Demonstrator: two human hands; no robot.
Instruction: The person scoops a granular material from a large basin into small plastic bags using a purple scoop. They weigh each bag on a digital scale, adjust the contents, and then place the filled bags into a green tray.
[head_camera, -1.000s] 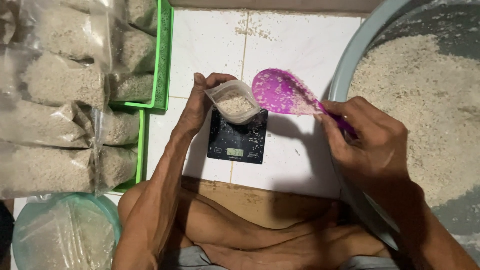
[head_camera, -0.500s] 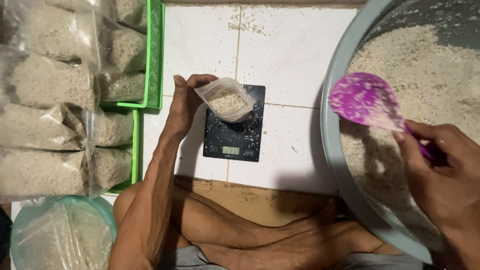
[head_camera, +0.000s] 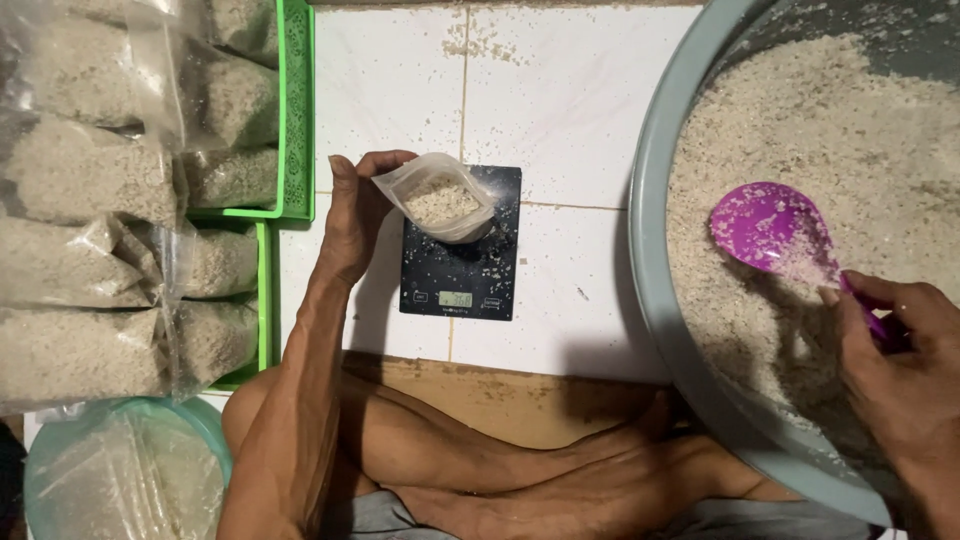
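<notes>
My left hand (head_camera: 352, 212) holds open a small clear plastic bag (head_camera: 436, 198) partly filled with pale grain; the bag stands on a black digital scale (head_camera: 462, 258) on the white tiled floor. My right hand (head_camera: 895, 362) grips the handle of a purple plastic scoop (head_camera: 770, 230). The scoop's bowl rests on the heap of grain (head_camera: 800, 130) inside a large grey basin (head_camera: 655, 290) at the right. A little grain lies in the scoop. Loose grains are scattered on the scale's top.
Green plastic crates (head_camera: 297, 120) at the left hold several filled clear bags of grain (head_camera: 90, 260). A teal bowl (head_camera: 120, 475) with a plastic bag in it sits at bottom left. My crossed legs (head_camera: 480, 460) lie below the scale.
My right hand has carried the purple scoop from over the small bag rightward and down into the basin's grain. My left hand has kept hold of the bag on the scale.
</notes>
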